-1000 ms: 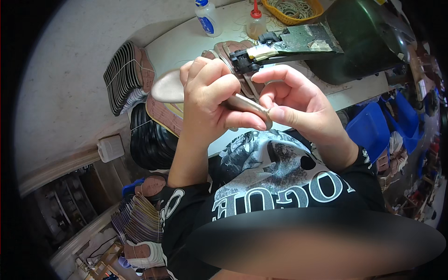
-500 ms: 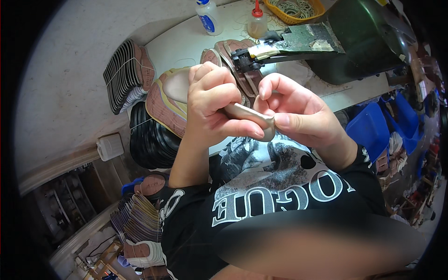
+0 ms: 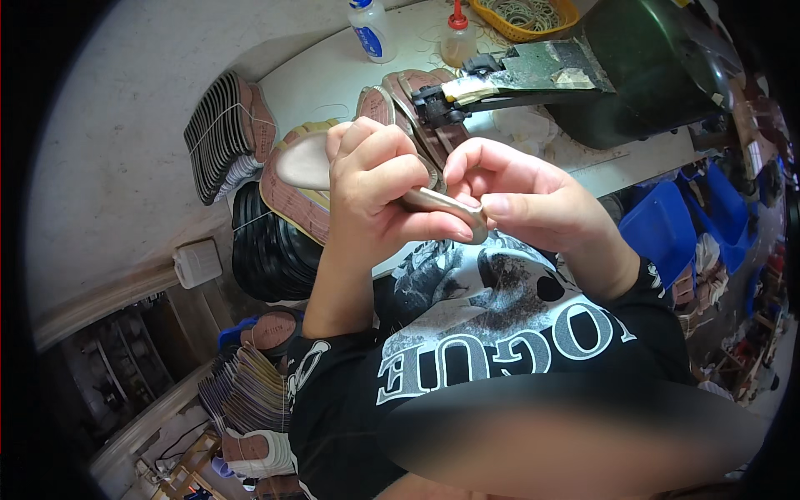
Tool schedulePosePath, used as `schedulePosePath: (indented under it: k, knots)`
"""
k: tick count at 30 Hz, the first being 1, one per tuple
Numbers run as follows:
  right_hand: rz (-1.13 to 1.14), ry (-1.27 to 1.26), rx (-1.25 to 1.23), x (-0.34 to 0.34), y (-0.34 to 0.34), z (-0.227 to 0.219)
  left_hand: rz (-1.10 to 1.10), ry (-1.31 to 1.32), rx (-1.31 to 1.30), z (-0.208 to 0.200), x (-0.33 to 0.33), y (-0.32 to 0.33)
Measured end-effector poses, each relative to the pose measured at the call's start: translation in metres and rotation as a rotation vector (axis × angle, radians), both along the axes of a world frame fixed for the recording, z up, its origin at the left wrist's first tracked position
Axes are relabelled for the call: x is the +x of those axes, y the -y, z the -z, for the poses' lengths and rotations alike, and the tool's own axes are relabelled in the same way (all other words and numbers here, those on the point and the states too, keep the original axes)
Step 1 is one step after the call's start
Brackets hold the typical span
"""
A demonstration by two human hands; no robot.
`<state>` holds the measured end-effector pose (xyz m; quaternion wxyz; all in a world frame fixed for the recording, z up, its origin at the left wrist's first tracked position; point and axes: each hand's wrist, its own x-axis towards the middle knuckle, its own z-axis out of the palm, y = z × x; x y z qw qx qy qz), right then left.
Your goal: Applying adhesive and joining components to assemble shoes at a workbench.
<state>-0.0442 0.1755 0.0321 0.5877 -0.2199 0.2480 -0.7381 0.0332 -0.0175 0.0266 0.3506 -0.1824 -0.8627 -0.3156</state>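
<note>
My left hand [image 3: 375, 187] is closed round a shiny beige piece [image 3: 446, 207], perhaps a covered shoe insole. Its thumb lies along the near side, and the curled fingers hide the rest. At the piece's right end, my right hand [image 3: 533, 196] pinches the rim between thumb and fingertips, the other fingers curled. Both hands are raised in front of my chest. Behind my left hand, a pale insole [image 3: 304, 160] lies over brown, yellow-edged soles [image 3: 287, 200] on the white table [image 3: 317, 67].
Beyond my hands a dark green machine [image 3: 658, 75] reaches in with a flat arm and black head [image 3: 437, 107]. Tied sole stacks [image 3: 221, 137] stand left. A white bottle [image 3: 371, 33], a red-tipped bottle [image 3: 458, 42] and a yellow basket [image 3: 533, 33] are at the back; blue chairs [image 3: 658, 233] right.
My right hand has shifted slightly left and its thumb has moved up along the rim. The beige piece has tilted a little, and my left hand has moved slightly left.
</note>
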Motion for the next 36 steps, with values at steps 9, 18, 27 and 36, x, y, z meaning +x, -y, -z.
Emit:
schedulePosePath:
  k: [9,18,27,36]
  knots:
    - [-0.084,0.109,0.091,0.020,0.008,0.020,-0.059,-0.121,-0.045,-0.016,-0.001,-0.015]
    - [0.397,-0.485,0.154,-0.006,-0.002,0.009,-0.107,-0.083,-0.014,-0.009,0.000,-0.006]
    - [0.233,-0.341,0.148,-0.011,-0.006,-0.006,-0.096,-0.093,-0.027,-0.003,-0.004,-0.008]
    - [0.044,-0.040,0.048,-0.013,-0.001,0.020,-0.130,-0.088,-0.084,-0.005,0.004,-0.017]
